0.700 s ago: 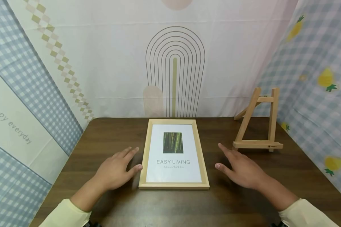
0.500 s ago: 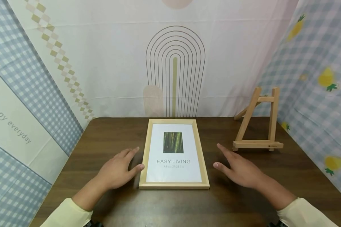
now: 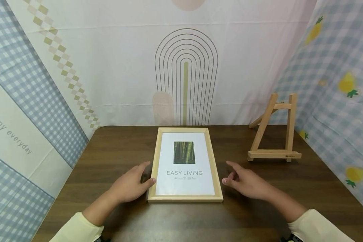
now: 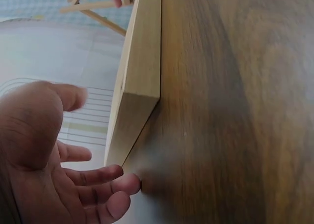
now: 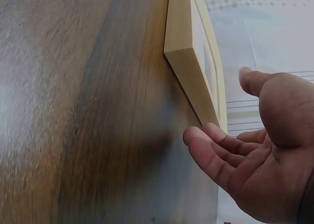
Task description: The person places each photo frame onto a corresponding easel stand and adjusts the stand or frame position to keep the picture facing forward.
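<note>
A light wooden picture frame (image 3: 185, 198) lies flat on the dark table, showing a white sheet with a small bamboo picture (image 3: 184, 152) and printed words. Beside its left edge is my left hand (image 3: 128, 185), fingers slightly bent and thumb tip over the rim in the head view. The left wrist view has those fingers (image 4: 100, 176) low beside the frame's side, with the thumb apart above. My right hand (image 3: 250, 183) hovers just off the right edge, fingers loosely bent. In the right wrist view its fingertips (image 5: 198, 135) are close to the frame's side; contact is unclear.
A small wooden easel (image 3: 274, 154) stands at the back right of the table (image 3: 121, 141). Behind the table hangs a pale patterned cloth (image 3: 124, 67). Blue checked cloths close off both sides, the right one (image 3: 332, 111) near the easel.
Both hands have moved inward toward the frame's side edges, and their fingers have bent more. The left thumb now reaches over the rim. Frame and easel stay in place.
</note>
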Motion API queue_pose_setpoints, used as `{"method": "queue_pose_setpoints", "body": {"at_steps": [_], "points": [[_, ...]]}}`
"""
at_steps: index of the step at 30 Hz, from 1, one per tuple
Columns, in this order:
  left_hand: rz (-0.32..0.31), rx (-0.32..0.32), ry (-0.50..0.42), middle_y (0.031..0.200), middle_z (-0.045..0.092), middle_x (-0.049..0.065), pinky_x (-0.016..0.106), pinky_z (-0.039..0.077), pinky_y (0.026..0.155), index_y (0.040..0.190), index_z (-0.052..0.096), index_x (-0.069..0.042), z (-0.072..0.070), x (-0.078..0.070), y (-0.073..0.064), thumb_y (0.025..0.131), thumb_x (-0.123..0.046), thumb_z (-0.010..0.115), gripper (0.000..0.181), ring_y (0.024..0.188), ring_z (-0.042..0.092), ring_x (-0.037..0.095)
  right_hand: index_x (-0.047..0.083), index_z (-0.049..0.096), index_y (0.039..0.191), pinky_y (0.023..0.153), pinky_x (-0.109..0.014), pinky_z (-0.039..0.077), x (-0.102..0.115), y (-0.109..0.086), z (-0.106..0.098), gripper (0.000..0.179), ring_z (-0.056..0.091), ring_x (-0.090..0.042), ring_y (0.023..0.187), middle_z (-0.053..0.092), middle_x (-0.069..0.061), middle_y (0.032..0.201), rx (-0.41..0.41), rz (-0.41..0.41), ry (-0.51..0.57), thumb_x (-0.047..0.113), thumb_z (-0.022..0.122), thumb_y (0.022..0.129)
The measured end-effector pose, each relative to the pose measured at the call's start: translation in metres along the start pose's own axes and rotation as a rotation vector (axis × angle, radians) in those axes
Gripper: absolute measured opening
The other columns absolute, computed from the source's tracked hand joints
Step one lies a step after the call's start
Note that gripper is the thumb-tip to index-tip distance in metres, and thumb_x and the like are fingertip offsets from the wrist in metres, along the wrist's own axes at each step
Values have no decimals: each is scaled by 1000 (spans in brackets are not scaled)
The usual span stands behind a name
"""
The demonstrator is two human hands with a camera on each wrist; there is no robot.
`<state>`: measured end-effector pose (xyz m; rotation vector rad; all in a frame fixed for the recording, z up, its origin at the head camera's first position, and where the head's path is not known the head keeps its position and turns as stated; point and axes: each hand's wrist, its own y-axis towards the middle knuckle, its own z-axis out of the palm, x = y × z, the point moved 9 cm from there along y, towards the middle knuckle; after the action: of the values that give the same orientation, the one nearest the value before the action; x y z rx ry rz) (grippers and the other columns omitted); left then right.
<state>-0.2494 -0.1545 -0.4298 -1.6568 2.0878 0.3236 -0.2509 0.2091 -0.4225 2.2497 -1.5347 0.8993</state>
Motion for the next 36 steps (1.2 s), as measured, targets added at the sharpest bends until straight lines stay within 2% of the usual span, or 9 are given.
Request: {"method": "queue_pose_setpoints", "body": {"at_steps": [8, 11, 15, 19, 25, 31, 36], "points": [[-66, -4, -133, 125, 65, 15, 56, 50, 95, 152, 43, -3, 4, -4, 4, 98, -35, 70, 68, 116, 61, 33, -5, 31, 155, 60, -36, 56, -3, 5, 17, 83, 63, -23, 73, 64, -5, 92, 75, 132, 183, 32, 75, 96], [-116, 21, -247, 119, 65, 13, 50, 57, 74, 150, 46, -4, 8, -4, 4, 97, -28, 72, 64, 85, 68, 31, -6, 31, 154, 61, -37, 56, -2, 7, 20, 81, 64, -23, 74, 64, -6, 91, 75, 156, 222, 27, 76, 95], [-173, 50, -397, 111, 63, 13, 40, 54, 47, 148, 45, -4, 16, -4, 3, 97, -19, 71, 60, 55, 61, 26, -7, 31, 154, 64, -38, 58, 0, 11, 24, 80, 65, -24, 75, 64, -9, 96, 57, 184, 286, 19, 77, 94], [-166, 40, -425, 105, 63, 13, 37, 55, 44, 144, 46, 3, 20, -5, 6, 96, -13, 71, 57, 57, 62, 21, -7, 32, 153, 65, -39, 58, 0, 14, 28, 79, 66, -24, 74, 63, -10, 100, 36, 227, 315, 14, 78, 92], [-167, 33, -428, 103, 63, 14, 37, 55, 42, 136, 51, 8, 24, -5, 10, 93, -8, 71, 50, 57, 64, 21, -11, 36, 150, 64, -39, 59, 2, 18, 34, 77, 66, -24, 72, 59, -13, 99, 16, 244, 335, 6, 79, 88], [-160, 42, -431, 91, 64, 10, 36, 55, 42, 122, 59, 7, 28, -4, 13, 86, -4, 77, 42, 53, 64, 20, -12, 44, 144, 61, -37, 57, -2, 20, 37, 74, 65, -23, 68, 62, -10, 94, -2, 269, 299, 12, 83, 86], [-147, 40, -422, 85, 64, 8, 36, 54, 41, 118, 60, 6, 27, -6, 14, 81, -2, 79, 42, 51, 63, 21, -8, 57, 132, 59, -37, 55, 1, 23, 40, 57, 63, -23, 68, 63, -9, 91, 7, 246, 294, 10, 83, 85]]}}
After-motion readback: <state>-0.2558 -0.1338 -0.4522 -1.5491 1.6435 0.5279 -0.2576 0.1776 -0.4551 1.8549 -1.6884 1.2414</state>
